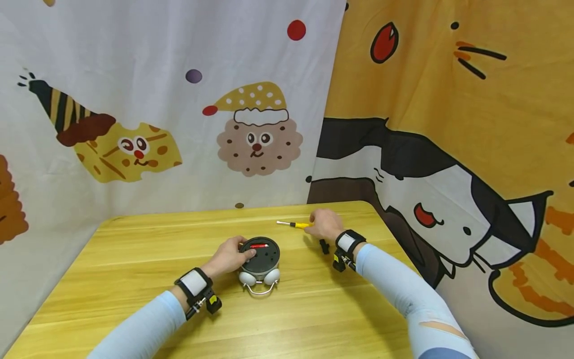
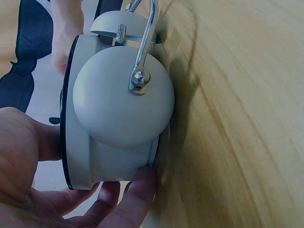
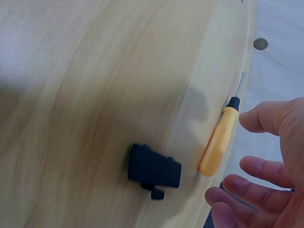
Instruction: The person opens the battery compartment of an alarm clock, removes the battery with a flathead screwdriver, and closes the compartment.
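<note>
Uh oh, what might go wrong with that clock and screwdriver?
The yellow-handled screwdriver has a round-looking handle, so it might roll if the right hand bumps it. The small black cover lies loose nearby and could get knocked away. The alarm clock might shift if the left hand loosens.

"Any words, labels or numbers you can read through the cameras?"

"None – I find nothing legible in any of my three views."

"The alarm clock (image 1: 263, 263)?"

"On its black back I see a red strip (image 1: 258, 246), too small for me to tell whether it carries print."

"The screwdriver (image 3: 219, 145)?"

"I can't read any mark on it – nor on the black block (image 3: 154, 166) beside it."

"And the curtain (image 1: 143, 30)?"

"Drawn figures and dots; I make out no lettering there."
</note>
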Demonstrator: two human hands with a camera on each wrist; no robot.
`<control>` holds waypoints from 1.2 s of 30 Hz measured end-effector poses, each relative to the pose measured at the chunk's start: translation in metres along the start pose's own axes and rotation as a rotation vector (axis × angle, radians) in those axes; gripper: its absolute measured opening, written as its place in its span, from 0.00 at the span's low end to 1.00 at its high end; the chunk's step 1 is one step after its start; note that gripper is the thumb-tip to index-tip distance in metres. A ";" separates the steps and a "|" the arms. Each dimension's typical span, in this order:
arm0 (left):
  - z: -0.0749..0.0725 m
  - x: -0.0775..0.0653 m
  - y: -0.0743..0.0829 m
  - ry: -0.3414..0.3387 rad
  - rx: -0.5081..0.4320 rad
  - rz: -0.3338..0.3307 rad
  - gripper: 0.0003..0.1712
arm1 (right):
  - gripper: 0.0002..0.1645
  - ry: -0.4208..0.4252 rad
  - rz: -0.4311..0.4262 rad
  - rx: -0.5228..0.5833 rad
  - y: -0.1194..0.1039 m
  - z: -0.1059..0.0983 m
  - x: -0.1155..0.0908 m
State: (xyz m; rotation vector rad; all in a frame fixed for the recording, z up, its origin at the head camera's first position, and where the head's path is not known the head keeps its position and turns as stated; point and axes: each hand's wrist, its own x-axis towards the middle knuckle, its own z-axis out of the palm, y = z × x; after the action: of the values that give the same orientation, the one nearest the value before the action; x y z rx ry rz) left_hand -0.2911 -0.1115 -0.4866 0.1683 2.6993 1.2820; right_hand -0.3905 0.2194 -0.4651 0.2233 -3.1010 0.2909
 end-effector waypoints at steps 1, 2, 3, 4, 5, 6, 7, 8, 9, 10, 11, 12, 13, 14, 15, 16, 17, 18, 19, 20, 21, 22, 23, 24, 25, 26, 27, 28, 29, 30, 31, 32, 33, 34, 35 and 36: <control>0.000 0.000 0.000 0.001 0.002 -0.001 0.26 | 0.26 -0.002 -0.003 0.001 -0.001 0.001 0.000; 0.000 0.000 0.000 0.003 0.003 -0.002 0.26 | 0.26 -0.006 -0.006 0.001 -0.003 0.002 0.001; 0.000 -0.001 0.000 0.003 0.004 -0.004 0.26 | 0.26 -0.008 -0.010 0.003 -0.004 0.003 0.001; 0.000 -0.001 0.000 0.003 0.002 -0.006 0.26 | 0.27 -0.009 -0.015 0.004 -0.005 0.003 0.002; 0.000 -0.001 0.000 0.003 0.002 -0.008 0.26 | 0.27 -0.009 -0.019 0.003 -0.006 0.004 0.002; 0.000 -0.002 0.000 0.003 0.001 -0.009 0.26 | 0.27 -0.008 -0.022 0.001 -0.007 0.005 0.003; 0.000 -0.002 0.000 0.003 -0.001 -0.011 0.26 | 0.28 -0.008 -0.023 0.000 -0.008 0.006 0.003; 0.000 -0.002 0.000 0.003 -0.003 -0.011 0.26 | 0.28 -0.008 -0.025 -0.002 -0.008 0.007 0.004; 0.000 -0.002 -0.001 0.004 -0.003 -0.011 0.26 | 0.29 -0.007 -0.027 -0.006 -0.009 0.008 0.004; 0.000 -0.002 -0.001 0.006 -0.003 -0.010 0.26 | 0.29 -0.005 -0.028 -0.008 -0.009 0.009 0.005; 0.000 -0.002 -0.001 0.006 -0.003 -0.009 0.26 | 0.30 -0.004 -0.029 -0.009 -0.010 0.010 0.006; 0.000 -0.002 0.000 0.006 -0.005 -0.010 0.26 | 0.30 -0.003 -0.031 -0.011 -0.010 0.011 0.007; 0.001 -0.002 0.000 0.006 -0.005 -0.009 0.26 | 0.30 -0.004 -0.031 -0.012 -0.010 0.012 0.007; 0.001 -0.002 0.000 0.006 -0.007 -0.008 0.26 | 0.30 -0.004 -0.031 -0.013 -0.011 0.013 0.008; 0.001 -0.001 0.000 0.004 -0.010 -0.008 0.26 | 0.30 -0.003 -0.031 -0.016 -0.012 0.013 0.009; 0.001 -0.001 0.000 0.004 -0.013 -0.008 0.26 | 0.30 -0.003 -0.032 -0.017 -0.013 0.013 0.009; 0.001 -0.001 0.000 0.003 -0.016 -0.007 0.25 | 0.30 -0.003 -0.033 -0.020 -0.014 0.014 0.010; 0.001 0.000 0.000 0.004 -0.014 -0.004 0.25 | 0.30 -0.003 -0.033 -0.024 -0.015 0.014 0.011; 0.000 0.000 0.000 0.007 -0.013 -0.001 0.25 | 0.30 -0.002 -0.032 -0.027 -0.016 0.014 0.011; 0.000 0.000 0.000 0.007 -0.012 0.001 0.26 | 0.29 0.001 -0.032 -0.031 -0.018 0.015 0.012; 0.000 0.000 0.000 0.010 -0.009 0.002 0.26 | 0.28 0.005 -0.034 -0.038 -0.019 0.016 0.012; -0.001 0.000 0.000 0.013 -0.005 0.005 0.26 | 0.28 0.012 -0.035 -0.041 -0.019 0.018 0.013; -0.001 0.000 0.000 0.013 -0.004 0.005 0.26 | 0.27 0.019 -0.035 -0.043 -0.020 0.019 0.013; -0.001 0.000 0.000 0.013 -0.003 0.004 0.26 | 0.26 0.026 -0.036 -0.046 -0.021 0.020 0.013; -0.001 0.000 0.000 0.013 -0.003 0.001 0.26 | 0.25 0.033 -0.038 -0.049 -0.021 0.021 0.013; -0.001 -0.001 0.000 0.010 -0.005 -0.002 0.26 | 0.24 0.037 -0.041 -0.051 -0.022 0.022 0.013; -0.001 -0.001 0.000 0.008 -0.008 -0.005 0.26 | 0.23 0.039 -0.046 -0.051 -0.022 0.023 0.013; -0.001 -0.001 0.000 0.005 -0.010 -0.007 0.26 | 0.22 0.040 -0.049 -0.050 -0.023 0.024 0.013; -0.001 -0.002 0.000 0.003 -0.014 -0.011 0.26 | 0.22 0.037 -0.053 -0.051 -0.023 0.025 0.013; -0.001 -0.002 0.000 0.002 -0.015 -0.013 0.26 | 0.22 0.031 -0.055 -0.053 -0.023 0.025 0.014; -0.001 -0.002 -0.001 0.001 -0.017 -0.012 0.26 | 0.21 0.024 -0.055 -0.051 -0.023 0.025 0.014; -0.001 -0.003 -0.001 0.000 -0.018 -0.011 0.26 | 0.21 0.016 -0.055 -0.051 -0.023 0.025 0.014; -0.001 -0.002 -0.001 0.002 -0.014 -0.008 0.26 | 0.21 0.010 -0.054 -0.051 -0.022 0.025 0.014; -0.001 -0.002 0.000 0.004 -0.011 -0.005 0.27 | 0.21 0.006 -0.052 -0.052 -0.021 0.024 0.014; -0.001 -0.002 0.000 0.004 -0.011 -0.002 0.27 | 0.21 0.002 -0.049 -0.052 -0.021 0.024 0.014; -0.001 -0.002 0.000 0.004 -0.008 0.002 0.27 | 0.20 -0.001 -0.048 -0.052 -0.020 0.023 0.014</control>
State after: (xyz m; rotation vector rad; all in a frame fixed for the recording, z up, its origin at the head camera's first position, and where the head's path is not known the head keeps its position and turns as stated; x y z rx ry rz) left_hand -0.2897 -0.1125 -0.4860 0.1680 2.6976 1.2948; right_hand -0.4011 0.1934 -0.4840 0.2960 -3.0938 0.2093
